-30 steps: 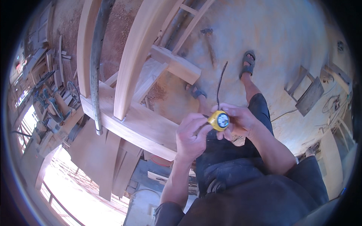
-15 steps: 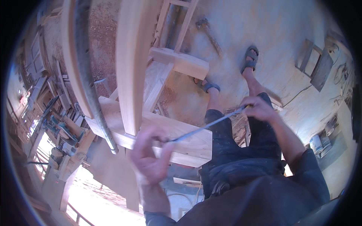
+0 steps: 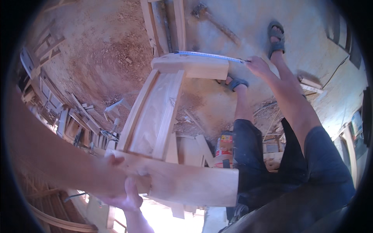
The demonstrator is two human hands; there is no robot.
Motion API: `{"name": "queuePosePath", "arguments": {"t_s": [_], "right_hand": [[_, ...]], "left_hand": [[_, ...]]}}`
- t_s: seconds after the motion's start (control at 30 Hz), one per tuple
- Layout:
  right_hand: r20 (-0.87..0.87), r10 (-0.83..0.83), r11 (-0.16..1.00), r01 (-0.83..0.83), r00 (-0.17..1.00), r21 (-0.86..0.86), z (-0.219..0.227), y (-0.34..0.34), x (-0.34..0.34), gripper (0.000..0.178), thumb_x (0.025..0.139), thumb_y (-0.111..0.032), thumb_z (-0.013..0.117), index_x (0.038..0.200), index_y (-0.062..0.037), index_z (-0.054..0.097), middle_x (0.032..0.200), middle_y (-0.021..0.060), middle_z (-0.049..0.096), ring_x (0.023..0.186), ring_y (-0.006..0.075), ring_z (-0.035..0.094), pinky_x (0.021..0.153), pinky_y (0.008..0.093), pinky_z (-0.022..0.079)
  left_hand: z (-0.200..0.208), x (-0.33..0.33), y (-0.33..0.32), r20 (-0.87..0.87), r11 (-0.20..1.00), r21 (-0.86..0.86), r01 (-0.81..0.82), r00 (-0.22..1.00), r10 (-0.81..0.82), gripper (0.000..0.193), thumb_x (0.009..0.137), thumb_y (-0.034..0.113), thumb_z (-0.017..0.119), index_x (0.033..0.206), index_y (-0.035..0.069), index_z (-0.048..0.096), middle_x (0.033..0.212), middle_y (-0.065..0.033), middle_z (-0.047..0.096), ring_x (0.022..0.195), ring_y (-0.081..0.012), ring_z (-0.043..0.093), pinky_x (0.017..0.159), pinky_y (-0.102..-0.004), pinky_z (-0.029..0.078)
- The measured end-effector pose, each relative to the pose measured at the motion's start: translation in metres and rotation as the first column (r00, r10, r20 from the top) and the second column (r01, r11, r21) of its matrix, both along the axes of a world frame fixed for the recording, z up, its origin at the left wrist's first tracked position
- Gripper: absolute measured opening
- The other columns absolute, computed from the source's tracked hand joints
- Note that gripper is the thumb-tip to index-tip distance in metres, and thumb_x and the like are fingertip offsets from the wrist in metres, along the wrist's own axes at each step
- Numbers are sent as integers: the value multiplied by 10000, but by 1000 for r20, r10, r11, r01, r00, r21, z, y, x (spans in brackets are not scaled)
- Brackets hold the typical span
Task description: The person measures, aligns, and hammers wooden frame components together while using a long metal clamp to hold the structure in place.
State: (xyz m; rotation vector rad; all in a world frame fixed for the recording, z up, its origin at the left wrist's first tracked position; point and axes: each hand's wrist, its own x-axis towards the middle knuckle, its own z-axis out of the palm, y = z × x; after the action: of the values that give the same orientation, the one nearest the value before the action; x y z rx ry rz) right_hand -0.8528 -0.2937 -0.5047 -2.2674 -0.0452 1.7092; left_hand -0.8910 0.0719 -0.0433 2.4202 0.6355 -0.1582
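My left hand (image 3: pixel 126 196) is closed round a pale wooden post of the frame at the lower left, thumb on the near side and a fingertip showing beyond the edge. The wooden frame (image 3: pixel 194 180) has two thick end pieces joined by a panel (image 3: pixel 151 112) with side rails. My right hand (image 3: pixel 258 66) is stretched far forward, its fingers closed on one end of a thin, straight, marked ruler (image 3: pixel 210 55). The ruler lies along the top edge of the far end piece (image 3: pixel 206 66). Its other end reaches toward that piece's left side.
A hammer-like tool (image 3: pixel 217 25) lies on the dusty floor ahead. Another wooden frame (image 3: pixel 180 23) extends beyond the far end piece. Wood offcuts (image 3: pixel 79 120) are piled at the left. A red-and-white can (image 3: pixel 224 149) stands beside my leg. My sandalled feet (image 3: pixel 276 37) are apart.
The ruler, earlier stretched between both hands near my body, is now in my right hand at the far end piece. My left hand has let go of it and gripped the post. The view has shifted.
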Motion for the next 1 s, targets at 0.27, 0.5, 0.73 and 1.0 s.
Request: {"name": "queuePosePath", "arguments": {"t_s": [0.27, 0.5, 0.73, 1.0], "right_hand": [[-15, -107, 994, 107, 994, -27, -92, 91, -20, 307, 862, -235, 499, 1059, -140, 715, 1070, 126, 699, 1036, 330, 650, 865, 454, 516], [-54, -120, 993, 120, 991, 1, -126, 122, -24, 296, 856, -206, 524, 1054, -108, 722, 1125, 137, 693, 1075, 319, 647, 868, 430, 518], [-103, -131, 991, 132, 986, -5, -133, 147, -19, 305, 864, -196, 535, 1071, -73, 723, 1169, 154, 680, 1108, 326, 637, 906, 425, 507], [-109, -76, 996, 81, 991, 44, -160, 154, -23, 324, 875, -240, 540, 1121, -111, 707, 1183, 135, 675, 1106, 330, 635, 912, 441, 501]], "left_hand": [[-2, 3, -2, -272, 985, 156, 76, 962, -31, 782, 803, 307, 662, 1361, -107, 303, 1132, -244, 551, 935, -312, 585, 839, -391, 483], [-16, -5, 11, -361, 982, 179, 56, 933, 13, 775, 804, 308, 659, 1356, -107, 308, 1129, -244, 551, 932, -311, 584, 836, -390, 482], [-24, -7, 20, -398, 979, 200, 39, 917, 44, 768, 806, 310, 656, 1351, -108, 313, 1126, -244, 551, 929, -310, 583, 833, -389, 481], [-28, -10, 29, -416, 979, 204, 22, 907, 67, 760, 808, 312, 653, 1346, -108, 318, 1122, -244, 551, 926, -309, 582, 830, -387, 480]]}}
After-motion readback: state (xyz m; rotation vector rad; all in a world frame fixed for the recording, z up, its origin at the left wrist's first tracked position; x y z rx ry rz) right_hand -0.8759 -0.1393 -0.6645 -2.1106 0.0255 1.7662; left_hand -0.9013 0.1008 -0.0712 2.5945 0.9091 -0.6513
